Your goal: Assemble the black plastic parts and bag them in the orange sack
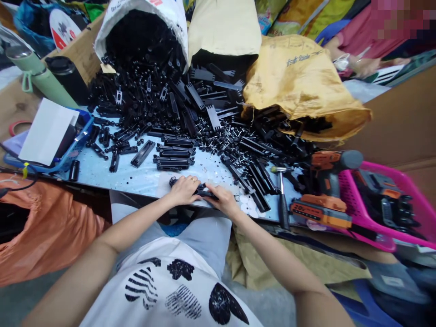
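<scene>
Both my hands rest at the near edge of the table [102,170] on one long black plastic part [204,192]. My left hand [184,188] has its fingers curled over the part's left end, a ring on one finger. My right hand [223,197] grips its right end, fingers closed. Just beyond them lies a stack of similar black parts [175,152], neatly laid. Small white discs [247,204] are scattered to the right of my right hand.
A huge heap of black parts [163,91] spills from a white sack [143,13] and a yellow bag [303,77]. A hammer [282,195] and an orange cordless drill [323,190] lie right, beside a pink basket [384,204]. A blue tray [68,150] and bottles stand left. Another person sits far right.
</scene>
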`<state>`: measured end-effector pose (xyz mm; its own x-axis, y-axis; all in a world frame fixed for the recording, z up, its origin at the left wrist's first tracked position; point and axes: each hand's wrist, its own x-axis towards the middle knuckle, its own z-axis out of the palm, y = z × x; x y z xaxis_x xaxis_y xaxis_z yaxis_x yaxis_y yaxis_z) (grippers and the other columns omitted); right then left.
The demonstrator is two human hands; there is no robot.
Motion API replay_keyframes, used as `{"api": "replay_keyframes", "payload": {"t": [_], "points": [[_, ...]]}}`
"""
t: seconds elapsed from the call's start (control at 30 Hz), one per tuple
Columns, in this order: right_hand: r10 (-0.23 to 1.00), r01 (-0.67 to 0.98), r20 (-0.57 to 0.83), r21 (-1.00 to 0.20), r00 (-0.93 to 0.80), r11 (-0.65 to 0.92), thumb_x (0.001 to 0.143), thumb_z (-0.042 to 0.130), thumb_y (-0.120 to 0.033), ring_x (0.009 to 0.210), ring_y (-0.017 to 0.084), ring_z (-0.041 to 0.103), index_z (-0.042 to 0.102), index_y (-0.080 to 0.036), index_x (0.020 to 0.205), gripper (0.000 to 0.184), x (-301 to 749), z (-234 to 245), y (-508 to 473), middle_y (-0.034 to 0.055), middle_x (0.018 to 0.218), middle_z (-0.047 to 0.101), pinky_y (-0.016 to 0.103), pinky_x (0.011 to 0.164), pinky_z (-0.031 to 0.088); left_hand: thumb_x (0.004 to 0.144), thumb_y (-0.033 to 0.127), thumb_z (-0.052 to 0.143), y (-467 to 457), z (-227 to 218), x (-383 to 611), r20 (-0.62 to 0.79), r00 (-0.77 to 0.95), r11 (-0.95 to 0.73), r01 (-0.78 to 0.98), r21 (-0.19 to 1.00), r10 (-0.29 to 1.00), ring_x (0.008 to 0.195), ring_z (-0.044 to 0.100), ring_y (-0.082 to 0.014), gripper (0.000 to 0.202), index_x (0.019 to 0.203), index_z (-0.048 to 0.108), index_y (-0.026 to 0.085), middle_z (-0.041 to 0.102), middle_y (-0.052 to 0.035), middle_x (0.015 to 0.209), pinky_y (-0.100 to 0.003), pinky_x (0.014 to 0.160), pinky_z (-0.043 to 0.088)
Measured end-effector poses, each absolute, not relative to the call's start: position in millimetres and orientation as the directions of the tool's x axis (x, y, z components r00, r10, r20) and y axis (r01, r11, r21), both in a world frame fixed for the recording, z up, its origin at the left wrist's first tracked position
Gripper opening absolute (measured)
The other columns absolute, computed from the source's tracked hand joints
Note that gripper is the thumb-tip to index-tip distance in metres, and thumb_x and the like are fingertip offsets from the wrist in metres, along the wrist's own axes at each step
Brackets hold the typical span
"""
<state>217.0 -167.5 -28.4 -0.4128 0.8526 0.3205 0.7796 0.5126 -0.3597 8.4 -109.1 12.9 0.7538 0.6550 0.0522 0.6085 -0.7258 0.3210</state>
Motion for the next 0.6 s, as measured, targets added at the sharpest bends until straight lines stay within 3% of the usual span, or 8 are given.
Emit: {"api": "replay_keyframes", "payload": {"t": [0.23, 0.4, 0.6], "points": [[0.713, 0.648, 0.367, -0.304, -0.597, 0.699, 0.090, 0.051, -0.033, 0.069, 0.015, 0.056, 0.051, -0.016, 0.126, 0.039, 236.1, -26.8, -148.8, 0.0042, 0.074, 0.061, 0.028, 0.067, 0.047, 0.077, 0.053, 0.060, -109.0, 10.5, 5.0, 0.077, 0.783, -0.763, 0.573, 0.299, 0.617, 0.097, 0.051, -0.0279, 0.048, 0.104, 0.053, 0.014, 0.057, -0.0120, 0.101, -0.036, 0.077, 0.038], [0.583, 0.522, 0.260, -0.270, -0.770, 0.809, 0.091, 0.049, -0.037, 0.074, 0.015, 0.054, 0.050, -0.018, 0.127, 0.041, 245.4, -19.7, -131.7, 0.0045, 0.080, 0.061, 0.027, 0.069, 0.046, 0.073, 0.059, 0.061, -108.5, 9.3, 7.8, 0.066, 0.798, -0.780, 0.563, 0.273, 0.599, 0.094, 0.053, -0.0277, 0.053, 0.099, 0.054, 0.014, 0.057, -0.0119, 0.098, -0.036, 0.075, 0.039], [0.664, 0.636, 0.317, -0.202, -0.677, 0.745, 0.093, 0.046, -0.034, 0.071, 0.015, 0.053, 0.052, -0.015, 0.125, 0.038, 234.0, -25.2, -142.7, 0.0048, 0.076, 0.060, 0.028, 0.065, 0.045, 0.078, 0.050, 0.060, -109.9, 11.1, 10.5, 0.044, 0.784, -0.763, 0.588, 0.268, 0.619, 0.096, 0.052, -0.0274, 0.043, 0.101, 0.054, 0.014, 0.058, -0.0119, 0.101, -0.036, 0.076, 0.039]]}}
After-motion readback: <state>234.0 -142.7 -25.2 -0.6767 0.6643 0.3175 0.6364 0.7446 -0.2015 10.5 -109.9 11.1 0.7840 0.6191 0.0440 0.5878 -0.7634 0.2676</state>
